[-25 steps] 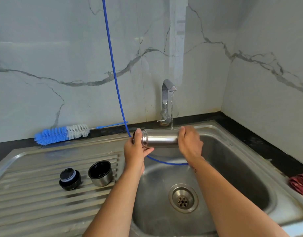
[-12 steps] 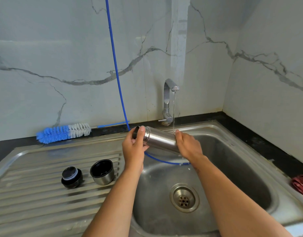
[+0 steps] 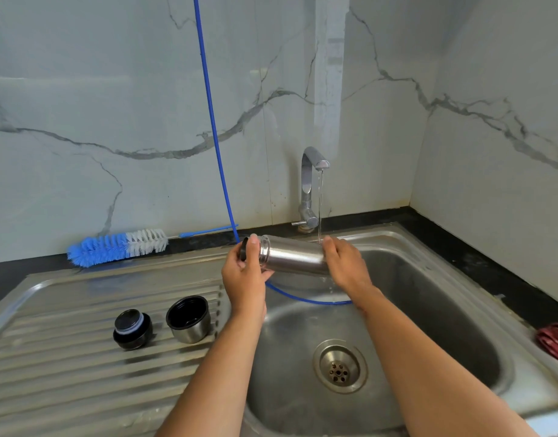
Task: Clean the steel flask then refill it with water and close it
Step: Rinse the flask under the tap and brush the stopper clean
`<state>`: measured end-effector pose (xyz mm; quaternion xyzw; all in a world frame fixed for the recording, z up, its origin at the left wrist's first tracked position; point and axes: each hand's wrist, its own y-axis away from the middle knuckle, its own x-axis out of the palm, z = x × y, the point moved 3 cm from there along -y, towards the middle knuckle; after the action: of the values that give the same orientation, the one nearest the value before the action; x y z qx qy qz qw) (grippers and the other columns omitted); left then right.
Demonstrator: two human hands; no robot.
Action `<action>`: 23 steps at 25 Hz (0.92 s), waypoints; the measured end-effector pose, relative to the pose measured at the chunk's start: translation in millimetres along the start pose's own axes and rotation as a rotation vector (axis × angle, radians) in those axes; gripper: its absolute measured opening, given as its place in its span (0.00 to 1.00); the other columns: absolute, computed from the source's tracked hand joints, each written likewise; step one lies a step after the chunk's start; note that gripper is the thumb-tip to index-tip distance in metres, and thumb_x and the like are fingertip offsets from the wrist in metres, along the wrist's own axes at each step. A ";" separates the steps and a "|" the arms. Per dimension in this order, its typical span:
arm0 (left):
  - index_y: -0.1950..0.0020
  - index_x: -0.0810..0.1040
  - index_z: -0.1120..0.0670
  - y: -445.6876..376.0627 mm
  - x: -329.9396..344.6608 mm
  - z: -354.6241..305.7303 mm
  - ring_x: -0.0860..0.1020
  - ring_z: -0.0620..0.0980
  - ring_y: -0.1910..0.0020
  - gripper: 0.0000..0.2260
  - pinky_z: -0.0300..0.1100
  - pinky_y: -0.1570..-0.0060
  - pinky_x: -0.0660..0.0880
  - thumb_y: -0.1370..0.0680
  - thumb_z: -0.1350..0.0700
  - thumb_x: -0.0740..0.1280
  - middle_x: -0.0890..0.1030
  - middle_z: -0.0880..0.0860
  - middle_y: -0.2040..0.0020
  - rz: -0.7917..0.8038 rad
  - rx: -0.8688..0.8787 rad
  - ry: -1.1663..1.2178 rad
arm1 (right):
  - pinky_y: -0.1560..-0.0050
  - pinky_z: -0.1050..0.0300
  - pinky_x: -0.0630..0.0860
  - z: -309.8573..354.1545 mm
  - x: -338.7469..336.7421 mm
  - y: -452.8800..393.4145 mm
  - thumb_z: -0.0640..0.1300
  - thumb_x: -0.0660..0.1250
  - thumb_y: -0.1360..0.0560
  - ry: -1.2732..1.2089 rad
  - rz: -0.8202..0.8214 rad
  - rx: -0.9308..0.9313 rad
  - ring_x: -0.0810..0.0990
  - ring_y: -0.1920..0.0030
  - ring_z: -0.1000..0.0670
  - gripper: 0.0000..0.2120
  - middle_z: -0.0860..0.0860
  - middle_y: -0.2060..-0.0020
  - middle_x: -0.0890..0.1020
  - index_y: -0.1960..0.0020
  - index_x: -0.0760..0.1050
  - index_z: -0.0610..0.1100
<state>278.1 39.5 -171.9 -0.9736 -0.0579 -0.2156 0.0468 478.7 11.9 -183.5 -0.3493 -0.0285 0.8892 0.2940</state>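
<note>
The steel flask (image 3: pixel 292 255) lies almost sideways over the sink basin (image 3: pixel 429 310), its open mouth pointing left. My left hand (image 3: pixel 244 279) grips the mouth end, thumb over the rim. My right hand (image 3: pixel 345 263) holds the bottom end, right under the thin stream of water from the tap (image 3: pixel 310 184). On the ribbed drainboard (image 3: pixel 66 357) stand the flask's black stopper (image 3: pixel 132 329) and its steel cup lid (image 3: pixel 189 322), mouth up.
A blue and white bottle brush (image 3: pixel 117 246) lies along the back ledge. A blue hose (image 3: pixel 214 127) hangs down the wall and loops into the basin behind the flask. The drain (image 3: pixel 340 365) sits mid-basin. A red cloth (image 3: pixel 556 340) rests at the right edge.
The flask went from level to tilted with the mouth end up, then back nearer level. My right hand slid along its bottom end under the running water.
</note>
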 end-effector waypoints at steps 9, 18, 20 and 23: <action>0.43 0.75 0.58 19.1 0.7 19.3 0.79 0.64 0.40 0.13 0.60 0.44 0.80 0.15 0.50 0.57 0.80 0.64 0.41 -0.219 -0.532 0.453 | 0.45 0.61 0.81 57.0 -23.5 -3.0 0.61 0.74 0.26 -0.343 -0.125 -0.208 0.83 0.46 0.55 0.29 0.54 0.45 0.83 0.30 0.75 0.49; 0.40 0.72 0.59 32.5 3.4 31.5 0.79 0.68 0.43 0.14 0.58 0.65 0.83 0.15 0.50 0.56 0.76 0.67 0.38 -0.319 -0.629 0.475 | 0.55 0.52 0.79 85.1 -28.4 6.1 0.68 0.69 0.27 0.091 -0.328 -0.225 0.80 0.58 0.49 0.27 0.50 0.58 0.80 0.47 0.76 0.44; 0.41 0.72 0.60 33.9 4.8 30.6 0.78 0.69 0.41 0.14 0.59 0.61 0.84 0.15 0.50 0.56 0.76 0.66 0.38 -0.324 -0.637 0.464 | 0.55 0.53 0.77 83.3 -22.1 9.2 0.67 0.69 0.26 0.089 -0.388 -0.203 0.78 0.56 0.48 0.26 0.49 0.56 0.79 0.48 0.73 0.43; 0.40 0.72 0.60 36.4 6.0 35.0 0.77 0.70 0.38 0.16 0.57 0.49 0.80 0.14 0.48 0.56 0.75 0.66 0.38 -0.314 -0.664 0.442 | 0.49 0.50 0.82 75.5 -19.6 12.0 0.60 0.73 0.26 -0.132 -0.359 -0.330 0.80 0.52 0.51 0.24 0.51 0.51 0.81 0.38 0.75 0.46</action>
<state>302.9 8.2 -203.4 -0.8456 -0.1214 -0.4303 -0.2915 435.9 3.1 -117.8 -0.3231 -0.2538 0.8269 0.3839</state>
